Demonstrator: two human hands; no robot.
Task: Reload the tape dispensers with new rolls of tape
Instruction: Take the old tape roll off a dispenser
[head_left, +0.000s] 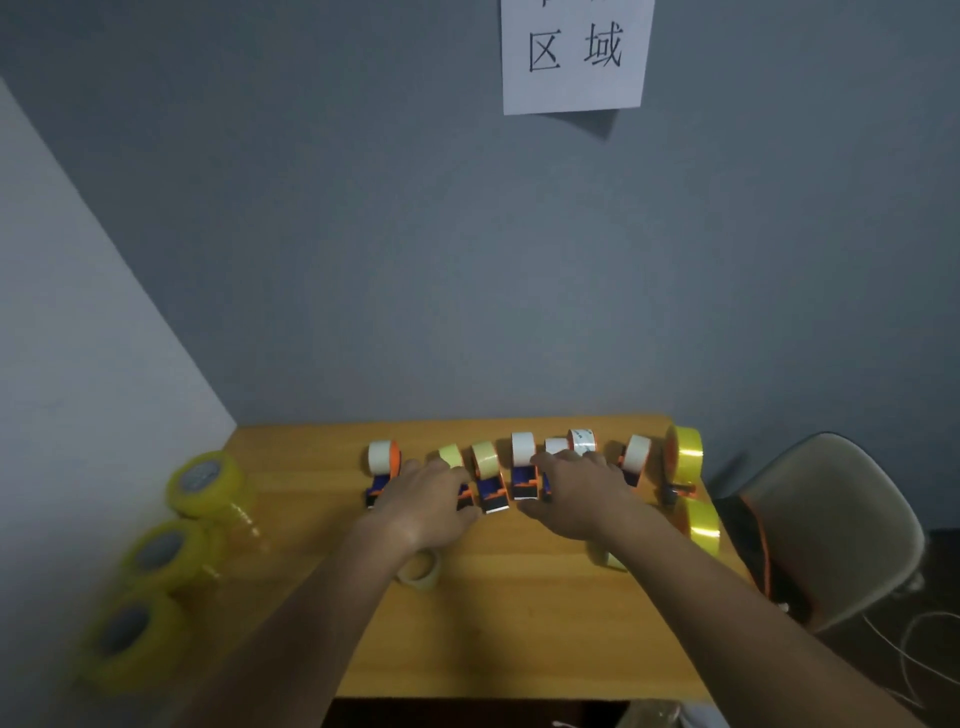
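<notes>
I see the left hand (428, 499) lying palm down over the dispenser row (511, 467) near the desk (519, 623) far edge, fingers spread over the second unit; whether it grips, I cannot tell. The right hand (576, 491) lies likewise over the fifth unit, fingers extended, grip unclear. The dispensers carry white or yellow rolls. A large yellow roll (684, 457) stands at the far right corner. A clear roll (421, 569) lies under the left wrist. Three yellow rolls (166, 551) are stacked beyond the desk's left edge.
</notes>
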